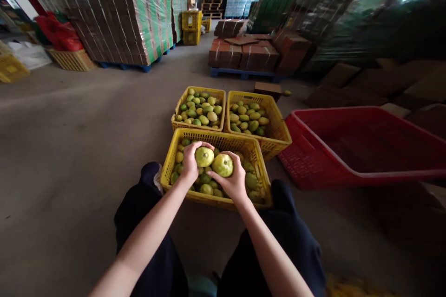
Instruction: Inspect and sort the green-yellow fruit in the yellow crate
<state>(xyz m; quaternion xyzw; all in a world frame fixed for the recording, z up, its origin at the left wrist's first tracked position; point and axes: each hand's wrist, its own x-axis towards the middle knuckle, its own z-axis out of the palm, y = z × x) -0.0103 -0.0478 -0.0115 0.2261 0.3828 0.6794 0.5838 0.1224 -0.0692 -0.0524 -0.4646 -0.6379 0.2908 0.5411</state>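
Note:
My left hand point(190, 162) is closed round a yellow-green lemon point(204, 157), its blunt end facing up at me. A second lemon point(223, 165), a little larger in view, sits in the grip of my right hand point(236, 180), thumb below and fingers over the far side. Both hands are held close together above the near yellow crate point(216, 137). Inside that crate lie many more green and yellow lemons point(206, 189), partly hidden under my hands and wrists.
Two further yellow crates point(199, 89) point(278, 123) of similar fruit adjoin the near one's far side. A big red basket point(313, 167) stands at the right. Beyond are flattened cartons on a blue pallet point(244, 74) and wrapped stacks point(132, 18). My knees flank the near crate.

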